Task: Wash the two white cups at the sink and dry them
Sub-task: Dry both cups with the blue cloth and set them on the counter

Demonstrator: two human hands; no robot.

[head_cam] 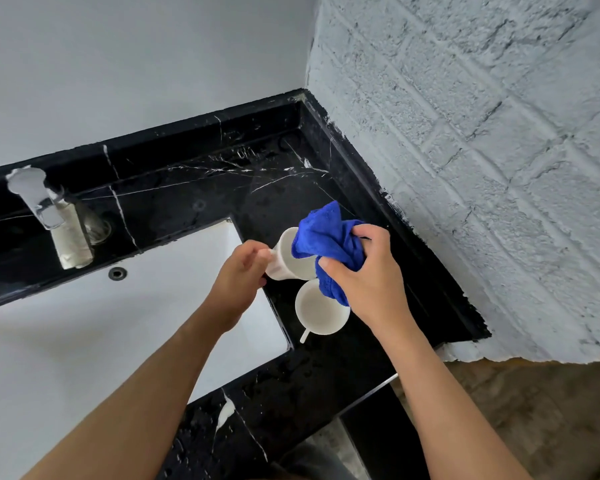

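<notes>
My left hand [245, 271] grips one white cup [286, 259] by its handle, tilted on its side above the black counter. My right hand [364, 271] clutches a bunched blue cloth [326, 239], which is pressed into the mouth of that cup and hides part of its rim. The second white cup [317, 315] stands upright on the counter just below the cloth, with its handle pointing toward me. Nothing touches it except a hanging corner of the cloth near its rim.
The white sink basin [153, 306] lies to the left, with a chrome tap [39, 199] at the back left. The black marble counter [257, 188] runs into a corner, bounded by a painted brick wall [482, 168] on the right.
</notes>
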